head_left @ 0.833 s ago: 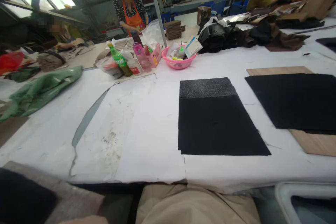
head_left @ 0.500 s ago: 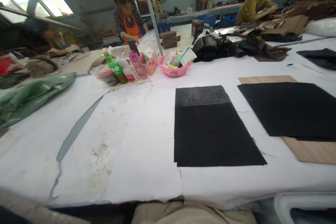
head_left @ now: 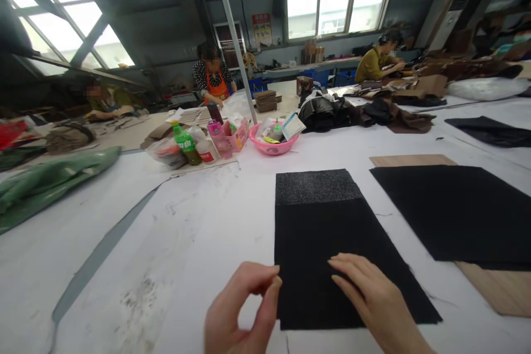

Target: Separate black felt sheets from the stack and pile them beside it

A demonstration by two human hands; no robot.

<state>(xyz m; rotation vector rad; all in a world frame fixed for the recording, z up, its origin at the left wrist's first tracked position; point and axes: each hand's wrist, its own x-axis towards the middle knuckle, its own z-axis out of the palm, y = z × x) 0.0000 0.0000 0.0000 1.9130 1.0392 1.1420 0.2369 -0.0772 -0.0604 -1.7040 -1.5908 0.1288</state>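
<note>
A black fabric piece [head_left: 319,232] lies flat on the white-covered table, with a grey speckled band [head_left: 317,186] along its far end. My left hand [head_left: 244,304] is at the fabric's left edge, thumb and forefinger drawn together in a pinch. Whether anything is caught between those fingertips cannot be made out. Over the fabric, my right hand [head_left: 369,293] has its fingers stretched out and its thumb apart, holding nothing. I cannot tell whether it touches the cloth.
To the right, more black fabric [head_left: 456,210] rests on a wooden board [head_left: 493,287]. A pink basin [head_left: 274,146] of small items, a green bottle [head_left: 185,144] and dark bundled material [head_left: 327,110] stand farther back. Green sheeting [head_left: 58,177] lies left. Several people work beyond.
Both of my hands have come into view from the near edge, over and beside the black fabric. My view has tilted up, so the table sits lower in the picture.
</note>
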